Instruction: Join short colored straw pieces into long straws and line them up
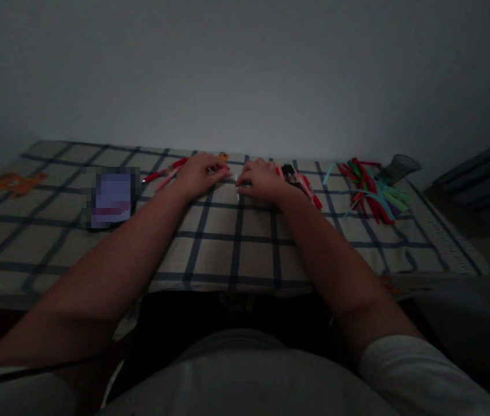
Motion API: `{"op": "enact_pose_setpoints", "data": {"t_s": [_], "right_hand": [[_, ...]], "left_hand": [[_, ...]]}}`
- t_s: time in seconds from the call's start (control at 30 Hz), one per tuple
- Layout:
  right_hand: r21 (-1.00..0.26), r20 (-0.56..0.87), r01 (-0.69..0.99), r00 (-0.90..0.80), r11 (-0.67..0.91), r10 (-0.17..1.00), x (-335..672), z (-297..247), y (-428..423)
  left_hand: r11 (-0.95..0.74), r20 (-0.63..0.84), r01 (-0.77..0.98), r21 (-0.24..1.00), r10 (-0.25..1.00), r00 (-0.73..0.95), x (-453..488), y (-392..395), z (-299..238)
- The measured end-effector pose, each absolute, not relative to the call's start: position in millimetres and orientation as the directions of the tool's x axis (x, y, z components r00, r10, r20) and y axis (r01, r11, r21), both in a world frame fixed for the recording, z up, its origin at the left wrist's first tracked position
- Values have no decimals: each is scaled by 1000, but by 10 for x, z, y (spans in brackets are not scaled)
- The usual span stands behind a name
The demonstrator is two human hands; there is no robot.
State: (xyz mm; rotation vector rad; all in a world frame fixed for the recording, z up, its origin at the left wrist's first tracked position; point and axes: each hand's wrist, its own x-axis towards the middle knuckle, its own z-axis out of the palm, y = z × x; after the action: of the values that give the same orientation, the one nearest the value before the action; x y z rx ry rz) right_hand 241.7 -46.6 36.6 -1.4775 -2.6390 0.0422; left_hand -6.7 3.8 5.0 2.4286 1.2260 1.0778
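Note:
Both hands work close together over a checked cloth near the wall. My right hand (262, 180) has its fingers bent in a pinch at a thin whitish strip (238, 189) that stands out at the fingertips. Just left of it is my left hand (201, 174), thumb and fingertips drawn together; a small reddish bit shows there, too small to name. Red pens (158, 174) lie beside the left wrist, partly behind the forearm. Right of my right hand lies a group of red and pink pens (312, 192) with a black item (289, 173) among them.
A blurred phone-like device (112, 199) lies left of my left forearm. On the right are a tangled pile of coloured strips (372, 193) and a tipped clear cup (402, 166). The checked tablecloth (214, 254) ends in a fringe at the right edge; a wall (227, 75) stands behind.

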Motion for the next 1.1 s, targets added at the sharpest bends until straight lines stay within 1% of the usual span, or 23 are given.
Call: {"op": "enact_pose_setpoints", "data": {"t_s": [0.1, 0.33, 0.53, 0.7, 1.0, 1.1], "right_hand": [[-88, 104, 859, -495, 504, 863, 2416, 372, -468], [-78, 79, 842, -529, 535, 845, 2364, 365, -498], [-44, 125, 879, -467, 475, 876, 2443, 347, -442], [-22, 114, 881, -467, 472, 877, 2450, 338, -439], [-10, 70, 904, -426, 428, 902, 2472, 412, -471], [-15, 66, 907, -419, 421, 905, 2466, 427, -489]], "left_hand": [[-632, 520, 607, 481, 764, 383, -72, 49, 43], [-653, 534, 609, 451, 744, 402, -95, 95, -11], [-696, 578, 567, 441, 703, 414, -127, 185, -91], [-732, 614, 535, 421, 665, 426, -141, 227, -125], [-702, 596, 565, 434, 694, 404, -107, 181, -79], [-682, 567, 579, 446, 716, 407, -97, 133, -31]]}}
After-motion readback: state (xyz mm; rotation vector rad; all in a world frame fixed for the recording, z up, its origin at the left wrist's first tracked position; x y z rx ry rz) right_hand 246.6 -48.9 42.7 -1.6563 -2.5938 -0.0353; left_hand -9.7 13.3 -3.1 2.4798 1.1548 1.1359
